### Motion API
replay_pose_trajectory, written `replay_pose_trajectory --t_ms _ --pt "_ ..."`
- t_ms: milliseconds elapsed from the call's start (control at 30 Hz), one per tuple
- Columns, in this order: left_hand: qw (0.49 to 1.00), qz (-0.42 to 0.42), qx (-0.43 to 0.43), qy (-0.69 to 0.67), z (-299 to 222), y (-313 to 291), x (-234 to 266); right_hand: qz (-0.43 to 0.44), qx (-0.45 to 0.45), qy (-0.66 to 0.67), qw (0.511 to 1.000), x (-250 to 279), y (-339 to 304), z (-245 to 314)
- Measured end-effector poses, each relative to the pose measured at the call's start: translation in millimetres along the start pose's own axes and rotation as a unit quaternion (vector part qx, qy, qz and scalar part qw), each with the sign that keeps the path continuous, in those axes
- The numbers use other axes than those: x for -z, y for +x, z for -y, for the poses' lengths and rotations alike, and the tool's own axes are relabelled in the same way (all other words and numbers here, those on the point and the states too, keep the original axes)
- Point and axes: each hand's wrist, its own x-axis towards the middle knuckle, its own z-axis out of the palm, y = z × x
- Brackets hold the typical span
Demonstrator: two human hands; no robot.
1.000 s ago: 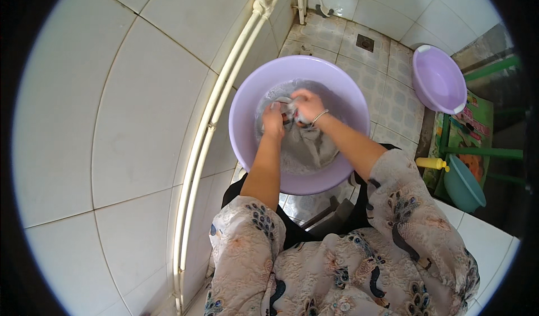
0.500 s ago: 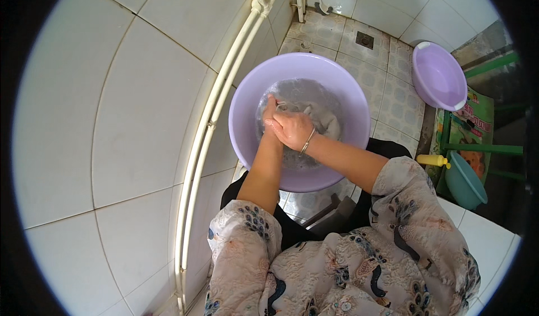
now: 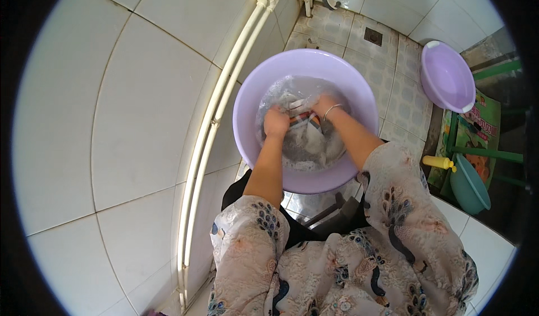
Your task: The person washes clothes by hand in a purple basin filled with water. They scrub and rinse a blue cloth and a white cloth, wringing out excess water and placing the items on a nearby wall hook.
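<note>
A large lilac basin (image 3: 361, 147) holds cloudy, sudsy water. Soaking in it is a pale grey-white cloth (image 3: 314, 139) with orange and dark stripes across its upper part; it looks like a garment, though its full shape is hidden under the water. My left hand (image 3: 276, 121) is closed on the cloth's left side, its fingers curled in at the striped part. On the opposite side my right hand (image 3: 325, 106), a bracelet at its wrist, dips partly under the surface and grips the cloth; its fingertips are hidden. The striped stretch lies between both hands.
Cream pipes (image 3: 209, 142) run along the tiled wall on the left. At the right are a smaller lilac basin (image 3: 447, 76), a yellow bottle (image 3: 438, 161), a teal basin (image 3: 470, 186) and a green frame (image 3: 487, 153). A floor drain (image 3: 373, 36) lies beyond the big basin.
My hands were pressed together over the water. Now they are apart and lower, the right one moved rightward, and the striped part of the cloth shows between them.
</note>
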Motion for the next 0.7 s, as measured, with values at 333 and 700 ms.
replay_pose_trajectory --t_ms 333,700 --pt "0.895 -0.027 -0.001 -0.445 -42 -15 52 -0.042 0.099 0.302 0.947 91 -44 25" --pt "0.868 0.198 0.091 -0.445 -90 -108 104 0.093 0.035 0.638 0.763 92 -148 82"
